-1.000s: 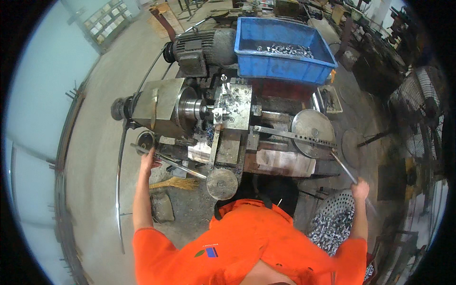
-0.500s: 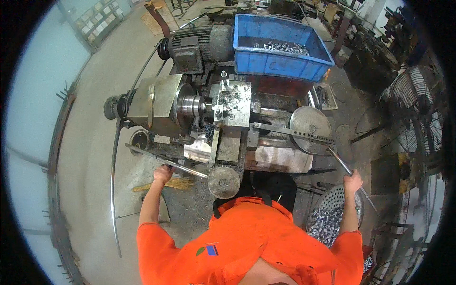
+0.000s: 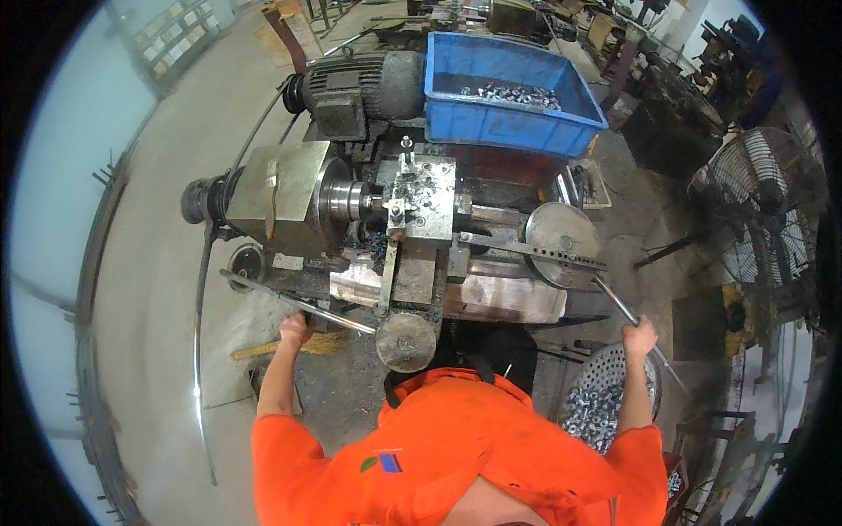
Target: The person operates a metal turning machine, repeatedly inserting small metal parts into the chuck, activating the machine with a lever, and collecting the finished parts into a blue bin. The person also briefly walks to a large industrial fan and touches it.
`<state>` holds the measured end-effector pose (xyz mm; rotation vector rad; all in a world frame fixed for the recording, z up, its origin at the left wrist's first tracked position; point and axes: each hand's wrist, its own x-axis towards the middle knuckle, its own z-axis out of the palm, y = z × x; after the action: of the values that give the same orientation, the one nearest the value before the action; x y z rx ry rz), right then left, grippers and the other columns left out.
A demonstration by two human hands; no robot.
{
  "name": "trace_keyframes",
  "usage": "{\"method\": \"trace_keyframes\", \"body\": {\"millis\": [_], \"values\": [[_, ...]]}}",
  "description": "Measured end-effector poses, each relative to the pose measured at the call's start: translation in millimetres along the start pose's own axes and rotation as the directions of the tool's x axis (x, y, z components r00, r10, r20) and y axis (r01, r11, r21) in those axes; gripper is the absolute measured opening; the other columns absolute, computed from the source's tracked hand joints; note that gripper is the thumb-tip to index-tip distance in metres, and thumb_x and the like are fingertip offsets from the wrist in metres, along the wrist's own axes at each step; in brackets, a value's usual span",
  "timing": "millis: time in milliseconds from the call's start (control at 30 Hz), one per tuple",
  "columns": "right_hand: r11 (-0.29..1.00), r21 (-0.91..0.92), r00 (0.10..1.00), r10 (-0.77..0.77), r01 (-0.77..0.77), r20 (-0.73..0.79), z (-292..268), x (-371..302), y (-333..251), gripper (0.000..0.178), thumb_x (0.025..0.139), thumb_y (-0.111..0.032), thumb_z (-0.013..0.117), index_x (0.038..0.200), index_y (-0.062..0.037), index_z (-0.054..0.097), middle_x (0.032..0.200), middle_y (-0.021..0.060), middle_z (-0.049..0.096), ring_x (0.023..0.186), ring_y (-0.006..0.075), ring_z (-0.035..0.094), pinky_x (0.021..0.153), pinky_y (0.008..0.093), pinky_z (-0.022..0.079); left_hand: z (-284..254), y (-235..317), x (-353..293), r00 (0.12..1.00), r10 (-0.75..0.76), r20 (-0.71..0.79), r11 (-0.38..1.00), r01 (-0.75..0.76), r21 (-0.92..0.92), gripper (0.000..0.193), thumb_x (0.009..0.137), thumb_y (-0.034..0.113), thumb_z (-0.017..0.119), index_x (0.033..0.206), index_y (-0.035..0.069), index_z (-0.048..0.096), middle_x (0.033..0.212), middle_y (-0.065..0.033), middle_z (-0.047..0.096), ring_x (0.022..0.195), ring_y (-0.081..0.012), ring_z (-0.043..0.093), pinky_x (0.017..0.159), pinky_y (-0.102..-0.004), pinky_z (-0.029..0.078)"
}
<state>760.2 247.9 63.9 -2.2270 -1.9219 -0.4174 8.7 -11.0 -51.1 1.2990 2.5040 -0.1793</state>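
Note:
In front of me is a lathe with a metal chuck (image 3: pixel 345 200) on its left and a chip-strewn tool post block (image 3: pixel 430 195) beside it. My right hand (image 3: pixel 639 337) is closed round a long steel lever rod (image 3: pixel 617 301), which runs from the large round handwheel (image 3: pixel 561 238) and perforated bar (image 3: pixel 553 252) down past my fist. My left hand (image 3: pixel 296 329) is closed at a dark part just below the slanting metal bar (image 3: pixel 307 307) that joins the small round disc (image 3: pixel 406 342). What its fingers grip is mostly hidden.
Behind the lathe stand a motor (image 3: pixel 355 92) and a blue bin (image 3: pixel 517 127) of small metal parts. A perforated basin (image 3: pixel 618 361) of similar parts sits under my right forearm. A straw broom (image 3: pixel 320 344) lies near my left hand; a fan (image 3: pixel 763 206) stands at right.
The whole view has shifted slightly, so the machine appears a little lower and further left. Both hands stay closed in about the same places on the machine.

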Motion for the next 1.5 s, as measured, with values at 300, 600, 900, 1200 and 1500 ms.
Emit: {"method": "trace_keyframes", "body": {"millis": [300, 600, 900, 1200, 1500], "values": [[0.876, 0.418, 0.969, -0.237, 0.241, -0.063, -46, 13, -85, 0.052, 0.056, -0.013, 0.059, 0.107, -0.0027, 0.055, 0.113, 0.0164, 0.053, 0.102, 0.0335, 0.050, 0.089, 0.0379, 0.039, 25, -50, -20, 0.966, 0.022, 0.257, 0.699, 0.169, -0.695, 0.038, 0.074, 0.025, 0.060, 0.103, 0.001, 0.055, 0.070, -0.0189, 0.060, 0.063, -0.0271, 0.061, 0.058, -0.0376, 0.047], [0.279, 0.799, 0.652, -0.737, 0.533, -0.178, -179, 63, -328, 0.041, 0.056, -0.004, 0.057, 0.096, -0.0041, 0.061, 0.086, 0.0143, 0.060, 0.076, 0.0266, 0.059, 0.069, 0.0319, 0.047, -191, -91, -104, 0.791, -0.237, -0.564, 0.906, -0.029, -0.421, 0.029, 0.078, 0.017, 0.056, 0.105, 0.005, 0.057, 0.074, -0.0154, 0.060, 0.067, -0.0277, 0.059, 0.062, -0.0346, 0.046], [0.010, 0.700, 0.311, -0.901, 0.714, -0.304, -217, 36, -469, 0.040, 0.056, -0.015, 0.055, 0.094, -0.0034, 0.060, 0.089, 0.0151, 0.059, 0.086, 0.0311, 0.055, 0.076, 0.0347, 0.043, -149, -162, -174, 0.800, -0.543, -0.255, 0.810, 0.418, -0.410, 0.029, 0.072, 0.026, 0.061, 0.090, 0.003, 0.061, 0.079, -0.0194, 0.061, 0.078, -0.0337, 0.058, 0.068, -0.0415, 0.045], [0.125, 0.709, 0.369, -0.907, 0.694, -0.202, -195, 12, -521, 0.032, 0.050, -0.017, 0.058, 0.077, -0.0046, 0.066, 0.087, 0.0177, 0.060, 0.085, 0.0348, 0.054, 0.076, 0.0381, 0.045, -155, -192, -151, 0.716, -0.650, -0.255, 0.755, 0.571, -0.322, 0.021, 0.071, 0.022, 0.056, 0.084, 0.007, 0.065, 0.082, -0.0203, 0.061, 0.080, -0.0358, 0.058, 0.071, -0.0424, 0.046], [0.291, 0.661, 0.437, -0.897, 0.691, -0.062, -200, -6, -536, 0.023, 0.049, -0.017, 0.056, 0.066, -0.0059, 0.067, 0.067, 0.0213, 0.060, 0.069, 0.0357, 0.060, 0.068, 0.0377, 0.049, -157, -170, -154, 0.593, -0.746, -0.303, 0.665, 0.685, -0.297, 0.023, 0.070, 0.021, 0.053, 0.086, 0.010, 0.065, 0.084, -0.0175, 0.062, 0.082, -0.0331, 0.060, 0.073, -0.0413, 0.047]]}}
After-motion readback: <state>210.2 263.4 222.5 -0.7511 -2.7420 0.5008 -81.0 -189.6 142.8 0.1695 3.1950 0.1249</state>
